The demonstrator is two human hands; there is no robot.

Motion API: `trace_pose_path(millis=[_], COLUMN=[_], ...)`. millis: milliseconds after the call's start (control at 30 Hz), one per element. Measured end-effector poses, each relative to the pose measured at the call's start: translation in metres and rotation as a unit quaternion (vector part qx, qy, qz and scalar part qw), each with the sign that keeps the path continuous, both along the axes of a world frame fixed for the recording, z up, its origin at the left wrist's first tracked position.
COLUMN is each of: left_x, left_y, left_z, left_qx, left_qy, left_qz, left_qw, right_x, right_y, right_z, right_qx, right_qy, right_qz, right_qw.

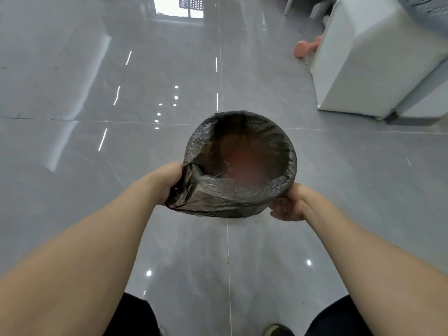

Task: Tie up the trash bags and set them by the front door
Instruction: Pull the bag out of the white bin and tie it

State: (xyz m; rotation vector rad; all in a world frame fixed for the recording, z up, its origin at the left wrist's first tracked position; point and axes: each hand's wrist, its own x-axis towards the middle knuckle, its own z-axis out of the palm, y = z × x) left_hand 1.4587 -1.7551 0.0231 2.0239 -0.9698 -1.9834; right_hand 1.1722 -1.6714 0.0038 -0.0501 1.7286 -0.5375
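Observation:
A round bin lined with a dark, thin trash bag (242, 192) stands on the grey tiled floor in front of me. The bag's edge is folded over the bin's rim, and its mouth is wide open, with something reddish and blurred at the bottom. My left hand (167, 183) grips a bunched flap of the bag at the rim's left side, pulled away from the bin. My right hand (288, 204) holds the bag's folded edge at the rim's lower right, fingers curled under it.
A white cabinet or appliance (368, 59) stands on the floor at the upper right, with a pink object (303, 48) beside its left corner. Glossy grey floor (121, 93) stretches ahead and to the left. My shoes and dark trousers show at the bottom edge.

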Motion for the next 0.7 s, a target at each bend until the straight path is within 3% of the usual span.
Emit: trace_pose_path(millis=[133,267,500,700], left_x=[-0.01,-0.015,-0.01,-0.013], left_y=[0.007,0.007,0.007,0.004], left_z=[0.015,0.028,0.047,0.053], left_qx=[-0.014,-0.029,-0.013,-0.052], left_qy=[-0.01,0.012,0.031,0.048], left_qz=[-0.011,-0.032,0.103,0.179], left_qw=[1.0,0.999,0.994,0.981], right_x=[-0.004,-0.013,-0.013,-0.01], right_y=[-0.001,-0.006,-0.013,-0.018], right_z=[0.007,0.009,0.014,0.022], right_qx=[-0.009,-0.024,-0.049,-0.049], right_qy=[-0.014,-0.04,-0.038,-0.02], right_qz=[-0.005,-0.084,-0.061,-0.085], right_qw=[1.0,0.995,0.996,0.995])
